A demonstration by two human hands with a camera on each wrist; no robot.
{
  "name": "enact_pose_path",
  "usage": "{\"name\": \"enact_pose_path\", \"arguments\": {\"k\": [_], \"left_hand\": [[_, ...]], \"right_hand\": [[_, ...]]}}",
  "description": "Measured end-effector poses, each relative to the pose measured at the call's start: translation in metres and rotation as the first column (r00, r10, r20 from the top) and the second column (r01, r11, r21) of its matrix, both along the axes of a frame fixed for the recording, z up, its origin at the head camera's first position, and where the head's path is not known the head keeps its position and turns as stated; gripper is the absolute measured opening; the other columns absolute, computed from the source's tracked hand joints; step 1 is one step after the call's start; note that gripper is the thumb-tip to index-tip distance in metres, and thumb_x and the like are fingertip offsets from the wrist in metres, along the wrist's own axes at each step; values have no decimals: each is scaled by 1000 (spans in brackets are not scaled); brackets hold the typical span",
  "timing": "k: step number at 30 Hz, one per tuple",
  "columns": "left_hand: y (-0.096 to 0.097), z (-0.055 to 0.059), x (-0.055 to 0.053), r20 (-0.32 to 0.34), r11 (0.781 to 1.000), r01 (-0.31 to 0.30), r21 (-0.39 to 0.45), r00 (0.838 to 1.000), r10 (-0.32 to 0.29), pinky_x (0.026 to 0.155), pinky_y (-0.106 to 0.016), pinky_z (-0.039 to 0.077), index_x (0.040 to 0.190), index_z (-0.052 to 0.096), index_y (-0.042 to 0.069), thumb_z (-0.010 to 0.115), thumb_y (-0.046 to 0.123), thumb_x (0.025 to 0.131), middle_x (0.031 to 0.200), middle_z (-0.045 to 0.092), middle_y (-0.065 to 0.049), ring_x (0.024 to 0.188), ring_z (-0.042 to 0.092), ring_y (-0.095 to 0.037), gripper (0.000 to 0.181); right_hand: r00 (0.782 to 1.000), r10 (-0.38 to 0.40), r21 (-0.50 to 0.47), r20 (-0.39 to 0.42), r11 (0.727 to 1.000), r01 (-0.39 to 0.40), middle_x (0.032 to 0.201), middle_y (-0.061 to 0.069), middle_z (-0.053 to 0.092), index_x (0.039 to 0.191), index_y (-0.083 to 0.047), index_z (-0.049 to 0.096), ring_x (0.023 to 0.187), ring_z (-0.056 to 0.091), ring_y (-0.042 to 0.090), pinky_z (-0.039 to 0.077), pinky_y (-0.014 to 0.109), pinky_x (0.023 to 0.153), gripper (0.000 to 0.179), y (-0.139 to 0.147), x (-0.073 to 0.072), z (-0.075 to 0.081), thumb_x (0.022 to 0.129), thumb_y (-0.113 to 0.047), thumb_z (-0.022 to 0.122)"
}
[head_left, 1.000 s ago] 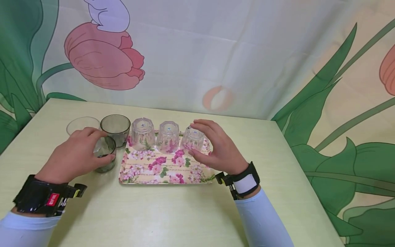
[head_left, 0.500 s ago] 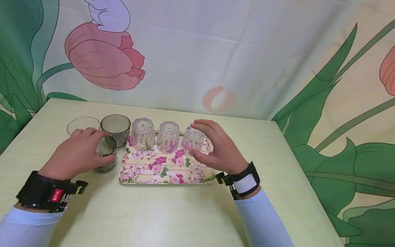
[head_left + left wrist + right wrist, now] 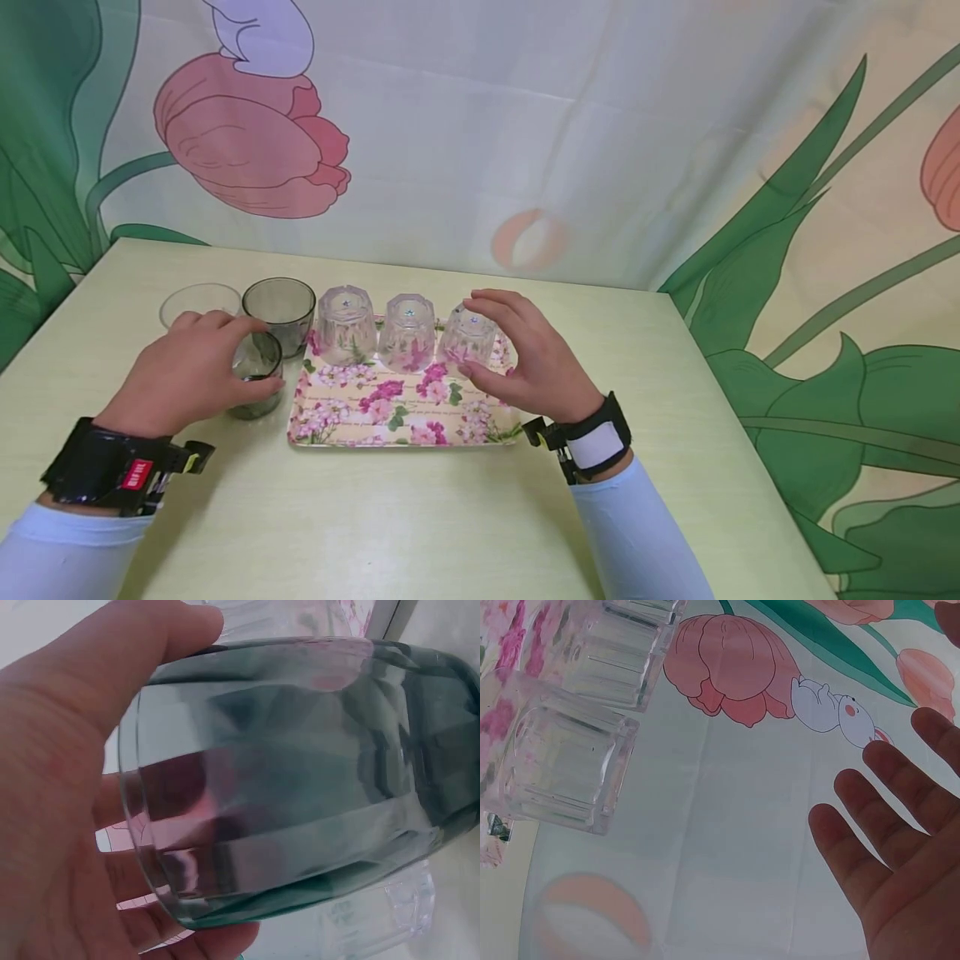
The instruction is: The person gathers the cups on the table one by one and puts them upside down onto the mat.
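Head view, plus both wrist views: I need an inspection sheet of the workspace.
Surface: pale yellow-green table, with a rectangular pink-floral tray on it.
Job's things: smoky-grey faceted glass in the left hand; smoky-grey round glass upright behind it; clear round glass vessel, partly hidden by that hand; three clear faceted glasses, upside down in a row on the tray.
Clutter: nothing seen.
Hands: left hand grips its glass near the rim; right hand, fingers extended, is beside the rightmost clear faceted glass, thumb contact unclear.
Cables: nothing seen.
Surroundings: pale backdrop printed with tulips, leaves and a rabbit.
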State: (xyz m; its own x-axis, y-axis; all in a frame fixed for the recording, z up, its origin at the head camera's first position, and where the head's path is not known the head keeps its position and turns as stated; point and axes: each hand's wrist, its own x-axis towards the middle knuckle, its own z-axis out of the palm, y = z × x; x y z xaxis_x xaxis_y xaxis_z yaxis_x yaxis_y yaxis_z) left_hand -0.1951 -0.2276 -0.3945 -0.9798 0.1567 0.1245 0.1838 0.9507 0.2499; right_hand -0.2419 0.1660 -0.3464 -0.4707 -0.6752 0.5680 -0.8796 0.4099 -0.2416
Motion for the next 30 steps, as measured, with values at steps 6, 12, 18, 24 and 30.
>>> {"name": "enact_pose_path", "arguments": {"k": [6, 12, 18, 24, 30], "left_hand": [[0, 2, 3, -18, 1000, -5, 11, 1000, 5, 72, -64, 54, 132, 61, 7, 80, 55, 75, 125, 59, -27, 111, 50, -47, 77], [3, 11, 9, -38, 999, 8, 36, 999, -7, 73, -64, 53, 132, 61, 8, 79, 59, 75, 126, 58, -27, 112, 49, -46, 79], [11, 24, 15, -77, 998, -1, 57, 997, 6, 71, -65, 54, 131, 61, 12, 81, 58, 74, 127, 59, -24, 113, 49, -43, 76], [20, 34, 18, -113, 997, 11, 75, 994, -2, 69, -64, 55, 135, 58, 13, 82, 58, 72, 126, 60, -22, 114, 50, -43, 81], [29, 41, 21, -170, 989, 50, 136, 985, -26, 62, -59, 55, 143, 48, 16, 84, 56, 71, 120, 64, -16, 113, 51, -40, 91]], "right_hand": [[1000, -10, 6, 9, 1000, 10, 145, 10, 50, 143, -10, 50, 134, 48, 24, 45, 39, 109, 64, 1, -1, -1, 87, -29, 74], [1000, -6, 6, 9, 1000, 6, 144, 11, 50, 143, -10, 50, 134, 48, 25, 45, 40, 109, 64, 0, -1, -1, 87, -28, 74], [1000, -3, 6, 10, 1000, 3, 143, 12, 51, 142, -7, 51, 133, 49, 25, 45, 41, 108, 63, 0, -1, 0, 87, -28, 73], [1000, -6, 12, 15, 1000, 6, 143, 12, 51, 142, -7, 51, 134, 48, 25, 45, 41, 109, 63, 1, -1, 0, 87, -27, 74], [1000, -4, 13, 20, 1000, 4, 144, 11, 50, 143, -9, 50, 134, 48, 25, 45, 41, 109, 65, 1, -2, -1, 86, -27, 75]]}}
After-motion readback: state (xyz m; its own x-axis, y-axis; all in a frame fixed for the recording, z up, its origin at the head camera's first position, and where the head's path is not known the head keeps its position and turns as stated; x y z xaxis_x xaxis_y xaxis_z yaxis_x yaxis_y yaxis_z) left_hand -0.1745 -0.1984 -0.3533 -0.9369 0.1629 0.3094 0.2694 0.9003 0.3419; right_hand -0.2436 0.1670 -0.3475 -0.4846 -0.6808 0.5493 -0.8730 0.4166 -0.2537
